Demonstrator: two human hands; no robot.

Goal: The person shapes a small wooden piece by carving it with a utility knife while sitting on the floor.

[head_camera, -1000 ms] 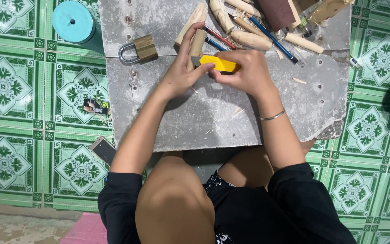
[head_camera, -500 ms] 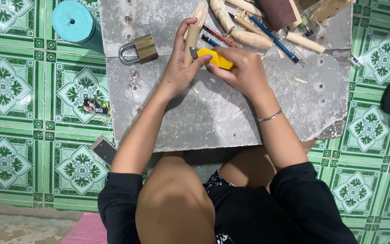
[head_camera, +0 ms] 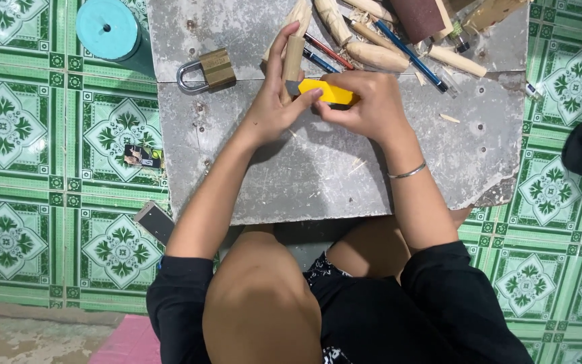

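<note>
Wood, a short pale peg, stood propped on the grey worktop, pinched by the left hand; it looked light, stiff and best gripped low. The right hand had its fingers clenched round a yellow utility knife touching the peg. A padlock lay near.

The person wore black short sleeves, dark patterned shorts, and a thin silver bangle below the right hand fingers.
</note>
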